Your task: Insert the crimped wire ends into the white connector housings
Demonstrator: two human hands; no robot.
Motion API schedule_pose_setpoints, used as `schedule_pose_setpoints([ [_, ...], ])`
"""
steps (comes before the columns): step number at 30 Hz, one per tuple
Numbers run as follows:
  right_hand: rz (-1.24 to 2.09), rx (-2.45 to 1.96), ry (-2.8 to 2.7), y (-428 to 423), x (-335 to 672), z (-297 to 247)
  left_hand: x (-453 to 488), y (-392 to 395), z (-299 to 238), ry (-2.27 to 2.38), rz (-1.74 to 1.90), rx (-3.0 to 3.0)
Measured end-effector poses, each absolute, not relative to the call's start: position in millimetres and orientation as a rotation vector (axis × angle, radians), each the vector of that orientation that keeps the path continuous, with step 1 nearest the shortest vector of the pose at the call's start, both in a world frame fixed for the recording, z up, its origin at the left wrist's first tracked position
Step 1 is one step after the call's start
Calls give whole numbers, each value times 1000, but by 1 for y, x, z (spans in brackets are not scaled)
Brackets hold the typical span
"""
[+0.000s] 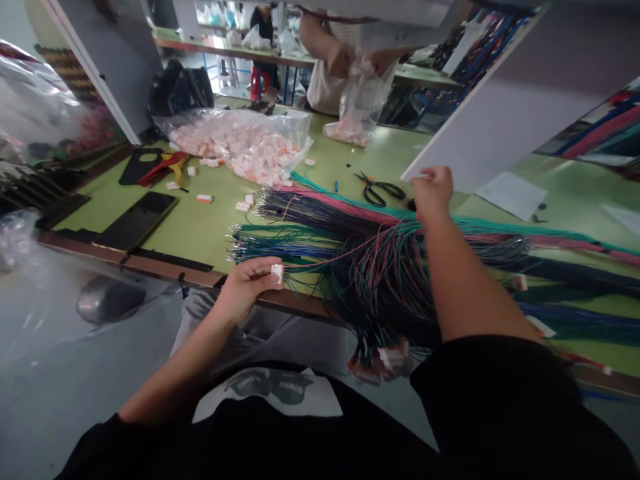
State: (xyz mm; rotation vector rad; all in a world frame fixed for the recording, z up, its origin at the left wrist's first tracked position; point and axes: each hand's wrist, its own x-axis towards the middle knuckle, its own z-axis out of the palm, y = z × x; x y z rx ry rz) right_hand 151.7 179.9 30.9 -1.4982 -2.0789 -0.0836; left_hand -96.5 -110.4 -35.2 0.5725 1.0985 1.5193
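Note:
My left hand (244, 285) pinches a small white plug connector (277, 274) at the table's front edge. Thin wires run from the connector to the right, toward a large tangle of dark, green and pink wires (385, 267). My right hand (434, 192) is raised over the far side of the wire bundles, its fingers closed; whatever they may hold is too small to make out. Left of the tangle, bundles of green and blue wires (295, 243) and of dark wires (305, 210) end in bare metal terminals. Finished connectors (387, 360) hang blurred below the table edge.
A clear bag of connectors (240, 143) lies at the back, with loose connectors (204, 199) in front. A phone (136, 221), red-yellow pliers (165, 168) and black scissors (379, 189) rest on the green table (200, 230). Opposite, a person's hands (343, 60) hold another bag (363, 100).

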Motion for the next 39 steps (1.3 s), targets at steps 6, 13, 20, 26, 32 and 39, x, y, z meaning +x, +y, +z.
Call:
schedule_pose_setpoints([
  [6,456,-1241,-2330,110,106,38,-98,-109,-38,1063,1527,576],
  [13,806,-896,-2671,39,63,39,-101,-107,-44,1032,1530,644],
  [20,984,-681,-2648,15,57,19,-101,-105,-45,993,1545,618],
  [26,591,-644,-2695,6,55,16,-103,-105,-44,976,1536,628],
  [32,511,-639,-2685,3,53,16,-103,-106,-46,984,1522,659],
  [39,94,-517,-2857,5,54,19,-103,-106,-44,1024,1517,721],
])
